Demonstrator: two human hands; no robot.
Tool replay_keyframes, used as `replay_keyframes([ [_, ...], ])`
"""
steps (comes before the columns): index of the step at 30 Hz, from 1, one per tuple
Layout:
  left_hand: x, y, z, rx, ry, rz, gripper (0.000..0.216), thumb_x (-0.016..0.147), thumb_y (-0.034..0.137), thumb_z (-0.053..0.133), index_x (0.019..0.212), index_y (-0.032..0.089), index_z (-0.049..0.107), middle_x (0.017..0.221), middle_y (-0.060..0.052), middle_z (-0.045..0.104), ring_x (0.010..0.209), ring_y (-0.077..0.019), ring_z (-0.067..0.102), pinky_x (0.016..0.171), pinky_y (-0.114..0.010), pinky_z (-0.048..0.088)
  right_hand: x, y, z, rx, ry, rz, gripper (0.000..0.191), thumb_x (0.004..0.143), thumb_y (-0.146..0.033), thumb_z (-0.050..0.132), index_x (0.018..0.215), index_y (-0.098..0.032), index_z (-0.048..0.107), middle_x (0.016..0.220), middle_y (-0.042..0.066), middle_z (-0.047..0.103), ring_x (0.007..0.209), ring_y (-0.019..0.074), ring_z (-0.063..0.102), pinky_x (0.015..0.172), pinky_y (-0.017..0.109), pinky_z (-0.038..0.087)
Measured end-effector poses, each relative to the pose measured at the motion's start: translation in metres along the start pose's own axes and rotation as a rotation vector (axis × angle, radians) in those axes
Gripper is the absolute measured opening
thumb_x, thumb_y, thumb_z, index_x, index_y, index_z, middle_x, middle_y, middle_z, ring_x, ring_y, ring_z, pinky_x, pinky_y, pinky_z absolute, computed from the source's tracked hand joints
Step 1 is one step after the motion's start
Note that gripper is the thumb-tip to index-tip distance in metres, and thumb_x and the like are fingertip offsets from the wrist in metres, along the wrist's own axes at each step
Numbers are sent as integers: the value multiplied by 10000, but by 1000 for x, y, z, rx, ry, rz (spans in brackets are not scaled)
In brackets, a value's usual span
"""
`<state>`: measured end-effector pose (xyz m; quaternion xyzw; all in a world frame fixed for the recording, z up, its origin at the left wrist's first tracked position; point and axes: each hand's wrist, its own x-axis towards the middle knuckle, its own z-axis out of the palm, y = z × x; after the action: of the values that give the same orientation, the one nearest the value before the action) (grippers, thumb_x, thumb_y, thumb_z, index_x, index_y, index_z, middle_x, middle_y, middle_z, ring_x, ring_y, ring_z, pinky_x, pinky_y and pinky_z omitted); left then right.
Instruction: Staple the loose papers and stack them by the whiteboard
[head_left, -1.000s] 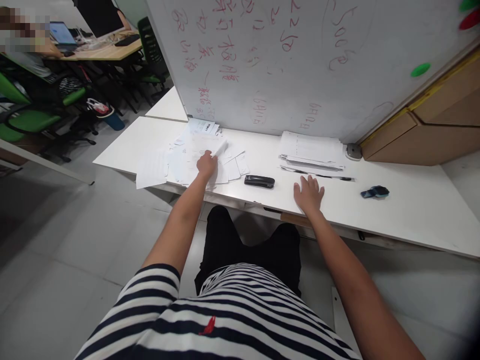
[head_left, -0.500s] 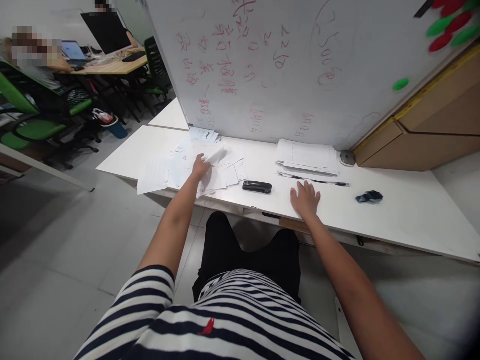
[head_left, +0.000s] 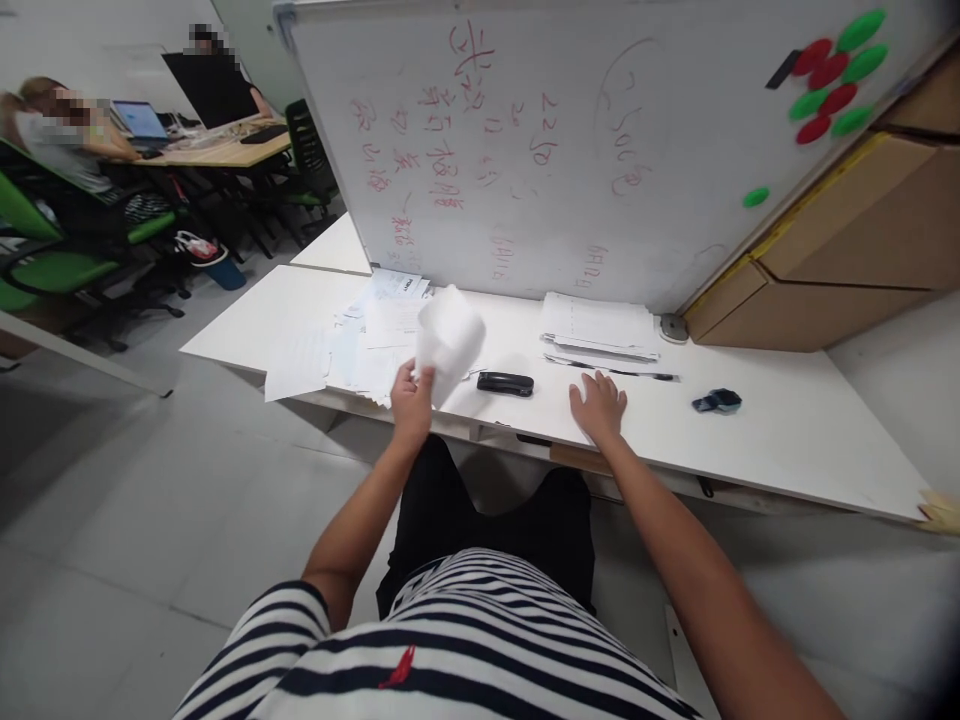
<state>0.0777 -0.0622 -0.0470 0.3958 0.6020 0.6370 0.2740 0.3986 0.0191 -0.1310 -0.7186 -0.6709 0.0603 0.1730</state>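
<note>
curled white paper sheet (head_left: 454,335) is grasped by fingers of left hand (head_left: 412,400); right hand (head_left: 598,405) is rested on flat white surface (head_left: 795,440), fingers released; black oblong stapler (head_left: 505,384) seen between.

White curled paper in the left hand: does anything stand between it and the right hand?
Yes: the black oblong stapler lies on the white tabletop, between the white curled paper in the left hand and the right hand. Lying low, it likely blocks little.
</note>
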Motion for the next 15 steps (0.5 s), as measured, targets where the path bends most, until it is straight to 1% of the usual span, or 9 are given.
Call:
replay_keyframes([
  [3,-37,7,14,-2,-15,33,427,804,566,576,1047,216,610,787,-19,660,718,-153,637,608,-250,511,-19,-11,-17,246,64,-71,546,942,-452,223,1303,-143,492,1368,155,495,1279,255,423,1064,467,301],
  [5,-51,6,19,9,-62,23,402,805,571,574,1006,227,624,761,-15,653,685,-151,623,578,-251,501,-44,-23,-31,472,100,-94,592,937,-504,204,1366,-151,406,1377,163,478,1261,242,452,1017,424,376],
  [6,-57,5,19,13,-101,15,391,808,573,568,991,232,628,771,-19,657,685,-154,621,574,-256,501,-60,-30,-37,590,66,-122,616,930,-536,222,1409,-167,339,1412,156,443,1272,236,449,1001,405,397],
  [7,-62,3,20,17,-143,11,381,812,573,563,977,237,633,791,-24,663,695,-159,624,580,-264,505,-75,-37,-42,702,6,-159,657,912,-576,270,1442,-189,272,1444,145,410,1287,235,439,983,387,417],
  [8,-66,1,20,22,-186,15,369,816,570,560,966,242,637,812,-28,669,713,-165,628,593,-272,510,-90,-43,-46,798,-75,-189,709,883,-612,345,1457,-209,241,1455,133,403,1293,236,437,971,373,430],
  [9,-70,-1,21,31,-228,25,356,821,563,557,959,246,640,828,-30,673,733,-171,632,611,-279,515,-104,-49,-49,883,-155,-186,737,848,-627,428,1440,-211,284,1425,127,448,1260,242,474,954,368,446],
  [11,-74,-5,23,56,-308,53,337,840,549,539,967,255,642,850,-29,679,765,-178,640,643,-289,521,-122,-57,-51,993,-270,-91,683,790,-625,543,1307,-183,479,1260,125,603,1117,261,581,896,384,485],
  [13,-69,-10,25,97,-417,102,344,863,543,506,1010,261,637,879,-28,685,801,-184,649,673,-294,523,-128,-57,-50,1024,-287,40,573,756,-612,597,1110,-161,616,1076,113,694,976,270,636,847,404,505],
  [15,-50,-13,25,193,-542,197,370,883,538,471,1074,260,623,945,-36,690,879,-197,652,742,-311,522,-122,-46,-49,978,-232,131,528,734,-609,618,1001,-155,658,996,107,716,927,277,647,829,414,505],
])
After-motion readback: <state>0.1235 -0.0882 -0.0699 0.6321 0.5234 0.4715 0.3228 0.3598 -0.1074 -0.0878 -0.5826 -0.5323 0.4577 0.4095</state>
